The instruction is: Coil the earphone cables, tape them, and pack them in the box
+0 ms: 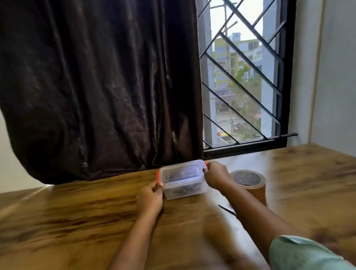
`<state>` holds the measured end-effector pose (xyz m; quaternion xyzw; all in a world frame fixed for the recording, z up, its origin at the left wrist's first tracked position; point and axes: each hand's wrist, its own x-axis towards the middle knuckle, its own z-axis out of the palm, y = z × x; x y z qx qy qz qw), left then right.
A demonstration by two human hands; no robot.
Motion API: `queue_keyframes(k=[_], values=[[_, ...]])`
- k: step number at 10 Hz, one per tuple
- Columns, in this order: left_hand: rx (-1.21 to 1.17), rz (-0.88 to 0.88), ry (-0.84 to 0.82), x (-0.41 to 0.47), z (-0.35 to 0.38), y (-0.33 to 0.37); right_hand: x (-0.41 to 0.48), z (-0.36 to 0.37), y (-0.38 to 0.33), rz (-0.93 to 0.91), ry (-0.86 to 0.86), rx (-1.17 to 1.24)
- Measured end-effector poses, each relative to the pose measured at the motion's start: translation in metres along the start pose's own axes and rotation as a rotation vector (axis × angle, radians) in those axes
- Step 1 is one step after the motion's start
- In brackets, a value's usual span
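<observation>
A small clear plastic box with a lid and red side clips stands on the wooden table, near its far edge. Dark coiled earphone cables show dimly through its walls. My left hand grips the box's left end at the red clip. My right hand grips the right end at the other clip. A roll of brown tape stands just right of my right wrist.
A thin dark object, partly hidden by my right forearm, lies on the table in front of the tape. A dark curtain hangs behind the box, and a barred window is at the back right.
</observation>
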<state>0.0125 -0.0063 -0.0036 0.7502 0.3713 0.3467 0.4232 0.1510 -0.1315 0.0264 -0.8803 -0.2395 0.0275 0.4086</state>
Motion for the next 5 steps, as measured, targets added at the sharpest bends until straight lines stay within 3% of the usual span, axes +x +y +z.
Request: queue_keyframes(k=[3, 5], values=[[0.102, 0.026, -0.082, 0.042, 0.017, -0.019, 0.046, 0.027, 0.006, 0.083, 0.031, 0.056], [0.282, -0.032, -0.168, 0.052, -0.013, 0.017, 0.049, -0.008, -0.03, 0.191, -0.167, -0.151]])
